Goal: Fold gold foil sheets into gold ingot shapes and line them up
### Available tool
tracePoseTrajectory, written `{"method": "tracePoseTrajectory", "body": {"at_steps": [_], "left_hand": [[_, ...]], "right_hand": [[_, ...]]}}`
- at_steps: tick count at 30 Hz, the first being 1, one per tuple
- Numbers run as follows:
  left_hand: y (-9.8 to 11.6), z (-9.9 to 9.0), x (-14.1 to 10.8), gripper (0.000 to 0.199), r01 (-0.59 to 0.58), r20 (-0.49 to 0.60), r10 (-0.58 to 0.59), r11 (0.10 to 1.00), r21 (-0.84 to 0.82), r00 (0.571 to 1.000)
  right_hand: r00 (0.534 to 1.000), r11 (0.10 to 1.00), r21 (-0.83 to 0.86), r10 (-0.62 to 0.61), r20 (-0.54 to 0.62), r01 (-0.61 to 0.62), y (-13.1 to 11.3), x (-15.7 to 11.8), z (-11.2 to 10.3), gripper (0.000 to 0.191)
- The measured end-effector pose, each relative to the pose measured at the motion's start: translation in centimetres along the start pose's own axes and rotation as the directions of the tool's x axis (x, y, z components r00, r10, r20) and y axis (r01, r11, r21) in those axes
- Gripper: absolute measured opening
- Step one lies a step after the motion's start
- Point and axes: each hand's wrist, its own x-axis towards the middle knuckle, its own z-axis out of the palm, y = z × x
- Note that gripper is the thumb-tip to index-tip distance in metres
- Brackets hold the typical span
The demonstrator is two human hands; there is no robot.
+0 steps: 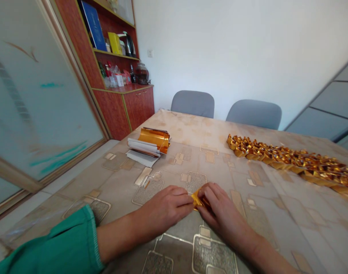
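A small folded piece of gold foil paper (196,199) is pinched between my two hands, just above the patterned tablecloth. My left hand (170,205), coming from a green sleeve, closes its fingers on the left end of the foil paper. On the other side, my right hand (219,207) curls its fingers over the right end, hiding part of it. Farther off to the left lies a curled stack of gold foil sheets (154,139) with white backing. A long row of folded gold foil pieces (288,158) stretches across the right of the table.
The table (191,125) has a clear plastic cover. Two grey chairs (192,102) stand at its far side by a white wall. A red-brown cabinet (136,108) with bottles and a kettle is at the back left, beside a frosted glass door (39,91).
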Motion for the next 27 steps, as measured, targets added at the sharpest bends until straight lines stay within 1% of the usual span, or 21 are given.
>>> {"method": "tracePoseTrajectory", "body": {"at_steps": [3,7,9,12,14,17,19,22,25,27], "left_hand": [[0.0,-0.3,-0.5,0.028,-0.012,0.032,0.013,1.000,-0.004,0.999],[0.1,-0.7,-1.2,0.034,-0.022,0.076,0.023,1.000,-0.012,0.997],[0.2,-0.6,-1.3,0.035,-0.009,0.070,0.010,1.000,-0.013,0.997],[0.3,-0.3,-1.4,0.033,0.018,0.024,-0.017,1.000,-0.025,1.000],[0.4,-0.3,-1.5,0.032,0.024,0.002,-0.024,0.999,-0.026,1.000],[0.5,-0.7,-1.9,0.032,0.034,0.008,-0.034,0.999,-0.017,0.999],[0.6,-1.0,-2.1,0.033,0.058,0.021,-0.058,0.998,-0.007,0.998],[0.8,-1.2,-2.2,0.031,0.081,0.014,-0.082,0.996,0.033,0.997],[1.0,-1.1,-1.9,0.025,0.078,0.005,-0.079,0.992,0.096,0.997],[1.0,-1.0,-1.9,0.024,0.062,0.003,-0.063,0.988,0.139,0.998]], "right_hand": [[0.999,0.999,0.005,-0.050,0.019,0.049,0.2,-0.2,-0.3,0.010],[0.987,0.986,-0.063,-0.149,0.058,0.152,0.5,-0.9,-0.6,0.005],[0.975,0.974,-0.084,-0.201,0.098,0.210,0.6,-1.3,-1.0,0.013],[0.955,0.965,-0.032,-0.253,0.153,0.261,0.9,-1.9,-1.9,0.022],[0.941,0.961,0.015,-0.273,0.201,0.276,1.1,-2.1,-2.6,0.024],[0.916,0.952,0.080,-0.305,0.261,0.294,1.4,-2.2,-3.4,0.027],[0.915,0.950,0.109,-0.311,0.257,0.292,1.5,-2.2,-3.6,0.028],[0.932,0.957,0.117,-0.285,0.225,0.264,1.5,-2.2,-3.5,0.027],[0.942,0.961,0.123,-0.267,0.204,0.246,1.3,-2.3,-3.4,0.022],[0.944,0.960,0.129,-0.268,0.191,0.247,1.3,-2.4,-3.4,0.022]]}}
